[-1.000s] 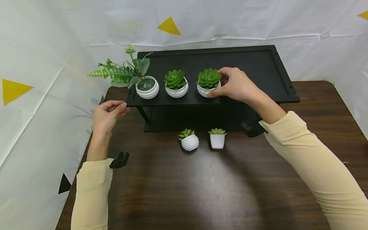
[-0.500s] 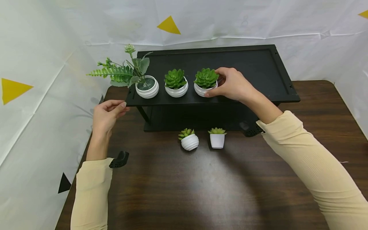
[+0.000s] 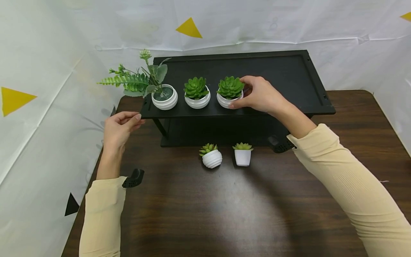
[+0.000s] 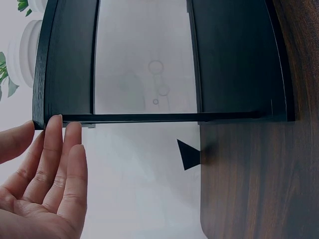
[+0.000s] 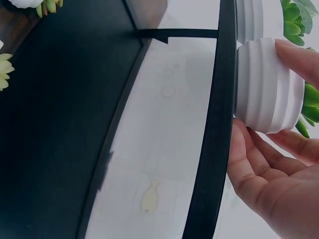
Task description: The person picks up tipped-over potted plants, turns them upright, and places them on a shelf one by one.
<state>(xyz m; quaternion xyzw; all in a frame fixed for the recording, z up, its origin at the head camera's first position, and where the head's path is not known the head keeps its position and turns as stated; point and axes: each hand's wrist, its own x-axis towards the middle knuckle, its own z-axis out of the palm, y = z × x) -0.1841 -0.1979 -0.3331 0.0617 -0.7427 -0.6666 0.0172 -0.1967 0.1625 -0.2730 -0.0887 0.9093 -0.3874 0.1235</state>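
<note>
My right hand [image 3: 264,95] grips the white ribbed pot of a green succulent [image 3: 231,87], thumb at its front and fingers around the far side. In the right wrist view this pot [image 5: 264,87] sits on the top board of the black two-tier shelf [image 3: 269,71]. At the shelf's front left corner, my left hand [image 3: 119,130] pinches the board's edge between thumb and fingers. Left of the gripped pot, along the front of the board, stand a second potted succulent [image 3: 196,93] and a white pot with fern and flower sprigs [image 3: 164,98].
On the brown wooden table [image 3: 192,214], before the shelf, a small succulent in a round white pot [image 3: 212,159] leans to the left. Beside it stands another in a square white pot [image 3: 242,157]. White sheeting [image 3: 257,21] hangs behind and at the sides.
Over the last second my right hand has slid the gripped succulent pot slightly left, toward the second succulent. The left hand has kept its hold on the corner.
</note>
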